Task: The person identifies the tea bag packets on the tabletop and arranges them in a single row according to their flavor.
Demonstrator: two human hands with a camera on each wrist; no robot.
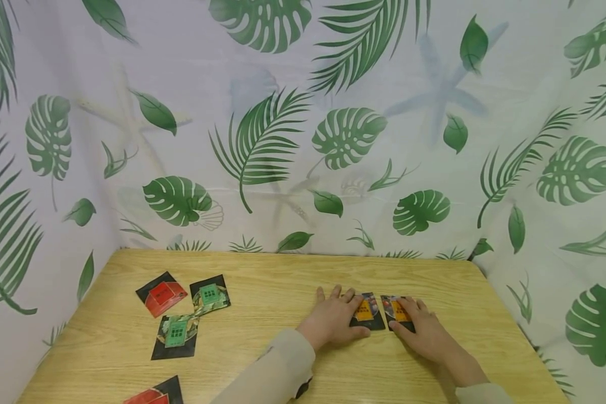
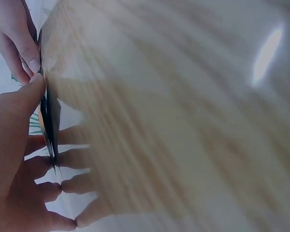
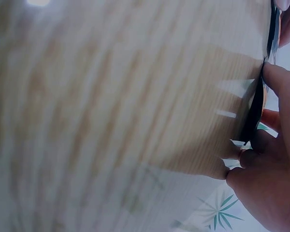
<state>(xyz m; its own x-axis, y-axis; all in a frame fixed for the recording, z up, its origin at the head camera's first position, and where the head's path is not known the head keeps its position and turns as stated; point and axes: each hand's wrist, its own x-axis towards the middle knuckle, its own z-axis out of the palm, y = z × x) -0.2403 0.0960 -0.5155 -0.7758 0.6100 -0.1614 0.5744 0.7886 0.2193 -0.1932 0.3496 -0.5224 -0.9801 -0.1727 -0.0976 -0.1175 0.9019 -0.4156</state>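
Two black sachets with orange labels lie side by side on the right half of the table, a narrow gap between them. My left hand [image 1: 333, 317] rests on the left orange-label sachet [image 1: 368, 314], fingers spread and touching the tabletop, thumb along its near edge. On the right orange-label sachet [image 1: 393, 308] lies my right hand [image 1: 426, 334], covering its right part, with the thumb at the near left corner. Both wrist views show the sachets edge-on: a dark sachet edge [image 2: 49, 116] beside the left hand, another dark sachet edge [image 3: 253, 113] beside the right.
On the wooden table [image 1: 262, 303], a red-label sachet [image 1: 163, 294] and two green-label sachets, the upper [image 1: 210, 294] and the lower [image 1: 175, 336], lie at left. Another red sachet [image 1: 156, 393] is cut off below. A leaf-patterned cloth [image 1: 283, 140] surrounds the table.
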